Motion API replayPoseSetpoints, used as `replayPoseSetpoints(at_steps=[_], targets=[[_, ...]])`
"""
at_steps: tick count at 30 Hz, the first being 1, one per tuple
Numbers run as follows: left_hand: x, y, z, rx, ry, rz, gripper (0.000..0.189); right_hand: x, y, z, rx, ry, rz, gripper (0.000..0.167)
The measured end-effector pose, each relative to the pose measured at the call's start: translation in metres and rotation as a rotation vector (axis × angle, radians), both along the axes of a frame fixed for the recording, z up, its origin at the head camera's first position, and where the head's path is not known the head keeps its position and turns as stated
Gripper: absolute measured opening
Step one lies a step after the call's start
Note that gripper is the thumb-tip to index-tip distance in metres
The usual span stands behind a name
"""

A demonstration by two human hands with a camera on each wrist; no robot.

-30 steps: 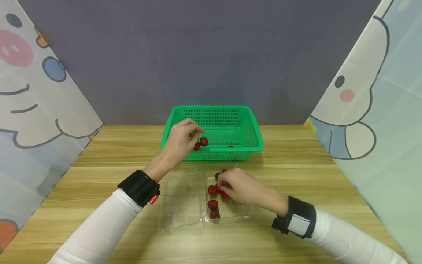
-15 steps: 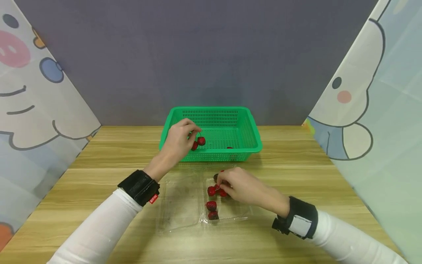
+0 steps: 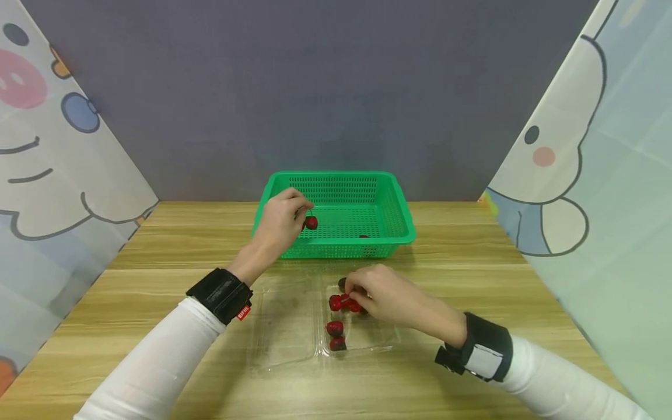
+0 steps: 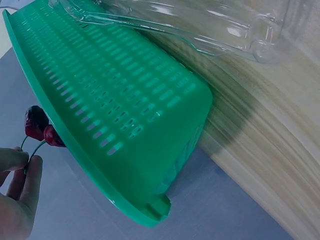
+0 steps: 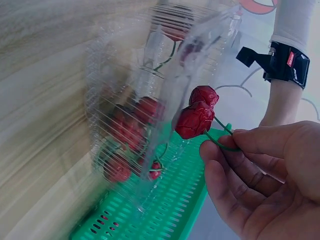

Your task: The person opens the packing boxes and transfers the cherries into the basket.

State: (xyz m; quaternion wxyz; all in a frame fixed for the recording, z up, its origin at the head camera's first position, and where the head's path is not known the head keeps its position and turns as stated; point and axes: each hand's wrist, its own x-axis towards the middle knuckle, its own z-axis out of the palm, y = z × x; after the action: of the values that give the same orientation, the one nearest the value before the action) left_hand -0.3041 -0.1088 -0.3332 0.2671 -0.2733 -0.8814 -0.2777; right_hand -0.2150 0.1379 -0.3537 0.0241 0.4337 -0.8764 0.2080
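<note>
Over the left part of the green basket [image 3: 343,240], my left hand [image 3: 280,217] pinches the green stems of a pair of red cherries [image 4: 36,122]. In the left wrist view they hang just beyond the basket's rim. My right hand [image 3: 385,294] is at the clear plastic clamshell box [image 3: 287,329]. Between its thumb and fingers it pinches the stems of another pair of cherries [image 5: 196,120], seen best in the right wrist view. Several other cherries [image 3: 335,328] lie in the box's right half, some hidden behind my right hand.
One red cherry [image 3: 364,237] shows just above the basket's front rim. The basket stands behind the clamshell box on the wooden table [image 3: 462,245]. A dark grey wall [image 3: 336,87] rises behind, and cartoon-printed panels [image 3: 556,175] flank both sides.
My left hand has shifted a little left over the basket with its cherries. My right hand stays almost in place at the box. The head view has drifted slightly.
</note>
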Motion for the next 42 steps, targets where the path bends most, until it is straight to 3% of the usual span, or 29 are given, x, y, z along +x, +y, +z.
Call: replayPoseSetpoints(at_steps=[22, 42], targets=[[-0.005, -0.012, -0.010, -0.100, -0.094, 0.075, 0.015, 0.004, -0.003, 0.002, 0.004, -0.001, 0.026, 0.005], [0.000, -0.011, -0.009, -0.110, -0.055, 0.081, 0.013, 0.003, -0.001, 0.001, -0.002, 0.018, 0.018, 0.006]])
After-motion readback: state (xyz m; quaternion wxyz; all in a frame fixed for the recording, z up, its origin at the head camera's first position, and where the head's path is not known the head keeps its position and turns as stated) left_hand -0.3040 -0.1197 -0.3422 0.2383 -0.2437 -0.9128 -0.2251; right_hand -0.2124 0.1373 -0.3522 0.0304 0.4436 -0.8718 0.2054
